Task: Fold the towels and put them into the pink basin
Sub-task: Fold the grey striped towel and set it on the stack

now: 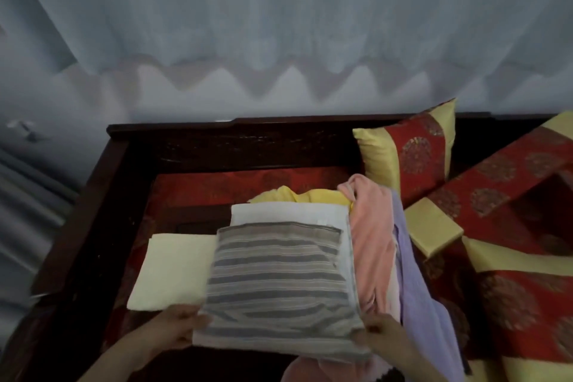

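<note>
The left hand [181, 330] and right hand [383, 339] each pinch a near corner of the striped towel [279, 282], fingers curled on the cloth. It lies over a white towel [288, 213] on the couch [93, 195], just beside a folded cream towel [173, 270]

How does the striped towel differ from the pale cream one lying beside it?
The striped towel has grey and white bands; the cream towel is plain. The left hand and right hand hold the striped towel's near corners; nothing holds the cream towel. The striped towel lies over other towels; the cream towel lies directly on the seat. Both are folded flat.
</note>
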The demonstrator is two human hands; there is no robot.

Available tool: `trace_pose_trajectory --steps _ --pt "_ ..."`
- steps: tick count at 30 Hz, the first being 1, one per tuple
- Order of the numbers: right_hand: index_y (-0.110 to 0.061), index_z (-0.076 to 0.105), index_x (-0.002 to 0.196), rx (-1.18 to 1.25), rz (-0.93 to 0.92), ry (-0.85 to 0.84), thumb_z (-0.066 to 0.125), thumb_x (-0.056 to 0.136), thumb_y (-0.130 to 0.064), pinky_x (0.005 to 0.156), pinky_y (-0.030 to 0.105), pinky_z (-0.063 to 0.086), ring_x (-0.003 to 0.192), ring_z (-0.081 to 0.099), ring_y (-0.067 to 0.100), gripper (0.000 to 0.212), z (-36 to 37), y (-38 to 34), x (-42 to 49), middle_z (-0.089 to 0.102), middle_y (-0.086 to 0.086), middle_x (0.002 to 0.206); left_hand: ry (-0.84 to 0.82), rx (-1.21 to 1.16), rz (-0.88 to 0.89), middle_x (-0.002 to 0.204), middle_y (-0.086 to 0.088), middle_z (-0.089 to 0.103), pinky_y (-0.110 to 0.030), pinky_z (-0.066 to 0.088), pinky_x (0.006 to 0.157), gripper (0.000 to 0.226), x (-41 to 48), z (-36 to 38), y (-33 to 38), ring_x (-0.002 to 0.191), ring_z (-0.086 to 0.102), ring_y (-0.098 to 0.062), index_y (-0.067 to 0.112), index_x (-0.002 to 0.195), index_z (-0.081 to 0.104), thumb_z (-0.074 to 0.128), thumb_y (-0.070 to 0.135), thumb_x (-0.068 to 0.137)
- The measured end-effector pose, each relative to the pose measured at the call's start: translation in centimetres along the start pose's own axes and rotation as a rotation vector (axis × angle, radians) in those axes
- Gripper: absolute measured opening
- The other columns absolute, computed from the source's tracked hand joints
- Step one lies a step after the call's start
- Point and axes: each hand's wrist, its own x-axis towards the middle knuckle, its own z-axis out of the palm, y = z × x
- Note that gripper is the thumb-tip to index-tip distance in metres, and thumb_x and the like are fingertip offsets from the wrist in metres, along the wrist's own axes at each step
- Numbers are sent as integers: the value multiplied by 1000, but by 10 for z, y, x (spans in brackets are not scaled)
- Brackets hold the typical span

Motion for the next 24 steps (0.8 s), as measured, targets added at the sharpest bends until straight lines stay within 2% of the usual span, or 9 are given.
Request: trace_pose_trajectory --steps 2,4,6,8,12,15,18,21,24 --pt "-14 67 66 -54 6 -20 81 67 -22 66 21 45 62 56 -4 16 16 17 9 61 -22 58 11 154 -57 61 3 66 -21 45 56 34 17 5 -12 56 60 -8 12 71 64 76 43 61" --pt "-32 55 55 -155 32 -73 78 59 -47 61 20 40 55 52 -5 27 16 12 18 55 -25 51 21 341 -74 56 7 63 -16 42 47 27 33 4 -7 50 57 -4 16 64 59 74 35 76" --pt "-33 55 50 -315 58 -99 71 58 -62 57 19 36 50 50 -3 34 6 -7 32 55 -16 50 23 604 -57 69 5 64 -17 47 55 26 49 -2 11 64 61 -9 19 67 59 65 38 84" --pt "-26 63 66 -370 4 68 68 61 -67 57 24 40 55 54 1 41 -9 -32 47 60 -9 57 205 811 77 77 2 63 -24 46 64 25 64 -15 35 73 60 -14 22 68 55 60 39 86" --pt "-16 66 88 -293 -280 442 73 78 -38 65 31 41 77 60 19 25 -25 -75 104 63 -3 80 472 788 546 98 -10 64 -34 44 80 12 116 -23 78 95 59 -28 14 97 64 59 12 87" --pt "-15 64 108 -483 -265 458 66 83 -36 79 36 47 102 55 26 33 -26 -84 148 60 6 108 452 941 503 117 -12 54 -39 45 88 38 158 -24 92 108 50 -31 11 124 54 56 11 86" --pt "-17 56 120 -614 -228 420 64 81 -34 85 35 46 112 50 26 43 -24 -81 171 54 4 118 420 986 356 121 -8 50 -45 47 89 44 179 -22 96 112 48 -28 19 127 49 60 22 84" --pt "-17 57 111 -600 -217 394 66 78 -27 81 33 44 100 56 26 36 -25 -81 176 56 1 101 471 968 341 111 -7 54 -43 48 85 40 177 -25 102 107 54 -29 20 116 55 68 26 79" --pt "-13 65 76 -385 -307 358 74 74 -16 63 27 39 69 56 16 9 -38 -81 174 56 -4 68 471 873 524 86 0 63 -26 46 69 10 164 -35 117 85 63 -21 20 85 67 72 18 78"
